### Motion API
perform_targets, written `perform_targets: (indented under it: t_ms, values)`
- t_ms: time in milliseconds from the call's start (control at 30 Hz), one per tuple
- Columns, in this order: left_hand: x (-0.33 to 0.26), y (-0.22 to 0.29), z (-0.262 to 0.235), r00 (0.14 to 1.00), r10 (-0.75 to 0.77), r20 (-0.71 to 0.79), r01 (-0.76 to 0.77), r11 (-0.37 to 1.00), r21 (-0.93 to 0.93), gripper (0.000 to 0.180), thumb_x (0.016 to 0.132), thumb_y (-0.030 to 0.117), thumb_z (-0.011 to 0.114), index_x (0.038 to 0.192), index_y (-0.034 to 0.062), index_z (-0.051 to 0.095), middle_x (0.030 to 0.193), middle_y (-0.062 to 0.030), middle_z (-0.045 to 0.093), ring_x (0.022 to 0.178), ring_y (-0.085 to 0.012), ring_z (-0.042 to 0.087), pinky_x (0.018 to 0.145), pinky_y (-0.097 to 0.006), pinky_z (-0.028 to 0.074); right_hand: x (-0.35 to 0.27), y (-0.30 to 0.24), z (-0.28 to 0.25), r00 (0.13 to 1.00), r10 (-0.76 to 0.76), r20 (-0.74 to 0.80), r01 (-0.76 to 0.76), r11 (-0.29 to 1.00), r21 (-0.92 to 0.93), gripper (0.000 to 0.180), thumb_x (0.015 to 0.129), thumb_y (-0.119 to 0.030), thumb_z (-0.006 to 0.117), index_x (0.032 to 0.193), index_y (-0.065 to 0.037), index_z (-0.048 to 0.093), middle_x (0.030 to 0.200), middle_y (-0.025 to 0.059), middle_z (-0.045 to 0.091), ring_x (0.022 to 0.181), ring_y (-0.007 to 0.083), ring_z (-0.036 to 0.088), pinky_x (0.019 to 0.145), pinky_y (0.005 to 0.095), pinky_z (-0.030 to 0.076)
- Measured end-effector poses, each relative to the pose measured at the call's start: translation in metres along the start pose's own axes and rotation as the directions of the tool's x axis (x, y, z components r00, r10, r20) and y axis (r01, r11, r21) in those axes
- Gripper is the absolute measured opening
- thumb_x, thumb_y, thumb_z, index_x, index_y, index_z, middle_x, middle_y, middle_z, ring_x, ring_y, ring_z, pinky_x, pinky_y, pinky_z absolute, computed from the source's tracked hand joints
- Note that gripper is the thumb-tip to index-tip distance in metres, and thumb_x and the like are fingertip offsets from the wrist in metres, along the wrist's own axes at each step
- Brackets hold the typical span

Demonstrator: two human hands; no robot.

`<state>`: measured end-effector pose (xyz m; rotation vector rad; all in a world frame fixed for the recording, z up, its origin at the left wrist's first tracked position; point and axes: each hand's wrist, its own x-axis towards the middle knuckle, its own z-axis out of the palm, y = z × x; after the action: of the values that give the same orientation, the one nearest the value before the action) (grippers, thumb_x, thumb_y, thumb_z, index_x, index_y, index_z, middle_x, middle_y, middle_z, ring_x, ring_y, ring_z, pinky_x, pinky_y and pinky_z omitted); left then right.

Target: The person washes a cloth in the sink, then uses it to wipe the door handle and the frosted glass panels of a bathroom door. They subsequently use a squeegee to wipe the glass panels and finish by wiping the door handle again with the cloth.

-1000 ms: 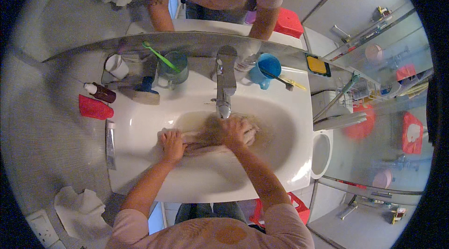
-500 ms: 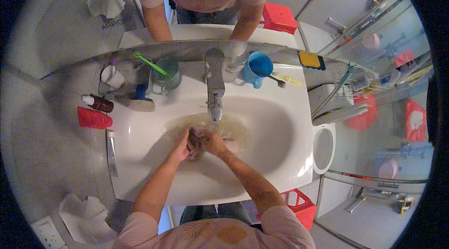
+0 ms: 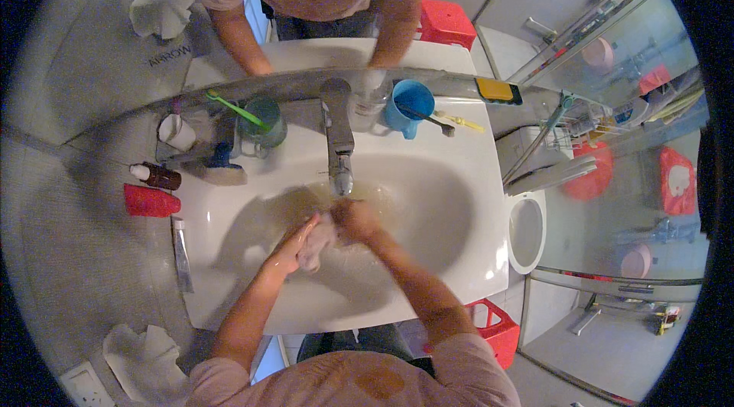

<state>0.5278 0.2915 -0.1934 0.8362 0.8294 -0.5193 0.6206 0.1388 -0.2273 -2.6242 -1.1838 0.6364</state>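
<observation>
A wet, pale pinkish-grey cloth (image 3: pixel 312 246), bunched and about the size of a sock, is between my hands over the white sink basin (image 3: pixel 447 212). My left hand (image 3: pixel 290 245) presses along its left side, thumb and fingers pointing up towards the faucet (image 3: pixel 340 135). Closed around its upper right part is my right hand (image 3: pixel 358 221), just under the spout and slightly blurred. Cloudy, yellowish water (image 3: pixel 390 196) lies in the bottom of the basin, around and behind my hands. The fingertips of my right hand are partly hidden.
On the back ledge stand a green cup (image 3: pixel 264 128) with a toothbrush and a blue cup (image 3: pixel 409 105). A scrub brush (image 3: pixel 222 170), dark bottle (image 3: pixel 162 176), red tube (image 3: pixel 151 200) and white tube (image 3: pixel 182 254) line the left side. A mirror runs behind; a red stool (image 3: pixel 497 334) stands lower right.
The cloth has turned from a dark bunch to a paler, longer shape hanging towards me. My right hand has moved up closer to the spout; my left hand has shifted slightly down and left.
</observation>
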Motion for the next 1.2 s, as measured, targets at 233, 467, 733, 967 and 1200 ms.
perform_targets:
  t_ms: [233, 467, 733, 967, 1200]
  values:
    - [0.059, -0.028, -0.109, 0.730, 0.662, 0.171, -0.354, 0.152, 0.923, 0.064, 0.057, 0.017, 0.074, 0.112, 0.0021, 0.045, 0.100, -0.0143, 0.056, 0.097, -0.0288, 0.052, 0.086, -0.036, 0.039, -0.022, 0.007, 0.027, 0.972, 0.195, -0.134, -0.212, 0.968, -0.132, 0.054, 0.073, -0.047, 0.049, 0.119, -0.019, 0.040, 0.104, 0.0185, 0.053, 0.097, 0.0348, 0.052, 0.078, 0.0603, 0.035]
    - [0.081, -0.039, -0.104, 0.809, 0.587, -0.017, -0.212, 0.319, 0.924, 0.053, 0.069, 0.023, 0.065, 0.115, 0.0054, 0.044, 0.106, -0.0183, 0.053, 0.100, -0.0304, 0.050, 0.081, -0.038, 0.043, 0.000, 0.003, 0.085, 0.912, 0.360, -0.194, -0.360, 0.932, 0.038, 0.055, 0.078, -0.026, 0.047, 0.129, -0.014, 0.029, 0.097, 0.0152, 0.051, 0.094, 0.0321, 0.049, 0.065, 0.0446, 0.047]
    - [0.053, -0.040, -0.038, 0.985, 0.056, 0.166, 0.007, 0.935, -0.355, 0.059, 0.083, 0.055, 0.034, 0.120, 0.0084, 0.040, 0.120, -0.0081, 0.045, 0.108, -0.0239, 0.044, 0.097, -0.042, 0.029, -0.002, -0.043, 0.013, 0.937, 0.345, 0.042, -0.295, 0.723, 0.625, 0.037, 0.081, -0.033, 0.048, 0.109, -0.010, 0.046, 0.085, 0.0218, 0.058, 0.075, 0.0362, 0.057, 0.062, 0.0443, 0.046]
    - [0.019, -0.024, -0.010, 0.817, 0.501, 0.285, -0.572, 0.646, 0.506, 0.038, 0.086, 0.037, 0.037, 0.111, 0.0096, 0.047, 0.113, -0.0085, 0.048, 0.105, -0.0201, 0.044, 0.093, -0.042, 0.030, -0.019, -0.108, 0.030, 0.945, 0.162, -0.284, -0.072, 0.950, 0.304, 0.037, 0.082, -0.034, 0.048, 0.105, -0.006, 0.048, 0.080, 0.0205, 0.059, 0.062, 0.0368, 0.058, 0.056, 0.0470, 0.045]
    - [0.008, -0.015, -0.042, 0.944, 0.321, 0.079, -0.299, 0.931, -0.207, 0.018, 0.079, 0.022, 0.053, 0.086, 0.0059, 0.055, 0.081, -0.0036, 0.056, 0.076, -0.0196, 0.054, 0.066, -0.028, 0.045, -0.013, -0.044, -0.041, 0.978, 0.201, -0.059, -0.113, 0.745, 0.657, 0.030, 0.087, -0.028, 0.042, 0.093, -0.002, 0.054, 0.083, 0.0177, 0.060, 0.061, 0.0334, 0.058, 0.056, 0.0437, 0.046]
